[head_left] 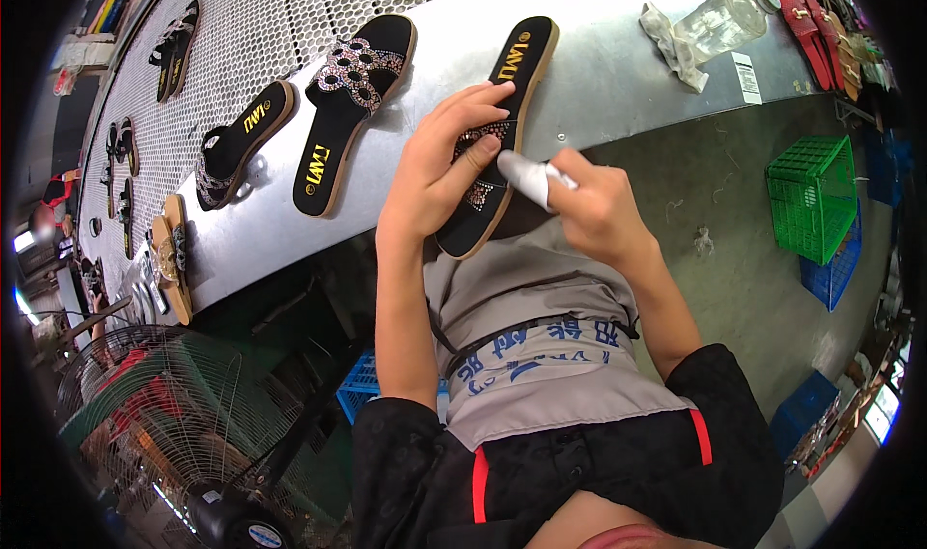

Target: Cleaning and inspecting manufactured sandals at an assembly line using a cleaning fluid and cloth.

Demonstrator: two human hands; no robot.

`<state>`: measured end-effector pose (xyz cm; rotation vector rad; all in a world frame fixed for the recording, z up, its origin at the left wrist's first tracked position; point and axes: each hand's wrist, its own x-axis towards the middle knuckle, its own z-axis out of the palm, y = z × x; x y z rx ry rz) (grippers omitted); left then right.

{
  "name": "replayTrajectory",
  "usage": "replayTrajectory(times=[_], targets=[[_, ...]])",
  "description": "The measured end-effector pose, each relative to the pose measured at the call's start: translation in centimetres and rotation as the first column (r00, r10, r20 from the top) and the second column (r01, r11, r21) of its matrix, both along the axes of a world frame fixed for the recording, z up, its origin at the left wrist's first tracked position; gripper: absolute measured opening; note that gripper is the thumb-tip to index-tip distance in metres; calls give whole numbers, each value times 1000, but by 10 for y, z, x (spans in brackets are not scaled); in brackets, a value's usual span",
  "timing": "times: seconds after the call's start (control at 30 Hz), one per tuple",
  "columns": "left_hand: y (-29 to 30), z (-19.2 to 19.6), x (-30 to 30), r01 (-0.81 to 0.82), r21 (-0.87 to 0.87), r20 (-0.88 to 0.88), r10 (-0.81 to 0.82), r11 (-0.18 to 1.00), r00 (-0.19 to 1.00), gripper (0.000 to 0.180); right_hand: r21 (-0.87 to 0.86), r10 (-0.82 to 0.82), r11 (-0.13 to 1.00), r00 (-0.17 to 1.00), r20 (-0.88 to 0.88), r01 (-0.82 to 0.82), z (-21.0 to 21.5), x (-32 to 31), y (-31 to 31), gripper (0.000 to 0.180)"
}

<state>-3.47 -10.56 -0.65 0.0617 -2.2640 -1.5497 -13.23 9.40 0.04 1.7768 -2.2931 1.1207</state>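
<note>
A black slide sandal [526,61] with a rhinestone-studded strap and tan sole edge is tilted over the near edge of the metal table. My left hand [430,172] grips it around the strap, with the thumb pressed on top. My right hand [603,206] is closed on a small white cloth [529,179], which covers a fingertip and meets the sandal's right side by the strap. Left of my hands, another black sandal [328,153] with a looped, jewelled strap lies on the table beside a similar black sandal [253,129].
A mesh conveyor [251,28] carrying several sandals runs behind the metal table [603,85]. At the right lie a crumpled rag [669,47], a clear bottle [726,23] and red sandals [809,37]. Green crate [811,197] stands on the floor; a fan [174,433] is lower left.
</note>
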Motion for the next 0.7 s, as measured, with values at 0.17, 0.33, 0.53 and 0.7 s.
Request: replayTrajectory(times=[0.17,0.33,0.53,0.7], targets=[[-2,-6,-4,1,-34,-43,-2,999,999,15,54,105,993,992,-66,-102,-3,-23,3,23],[-1,-7,-4,-29,8,-22,29,1000,999,15,25,273,961,961,46,-274,2,-24,-4,17],[-2,-8,-5,-34,35,-21,35,999,999,15,29,191,981,979,-71,-190,8,-30,-10,22],[-3,-8,-8,-34,26,-20,35,999,999,16,13,140,990,990,-15,-140,-4,-45,-12,24]])
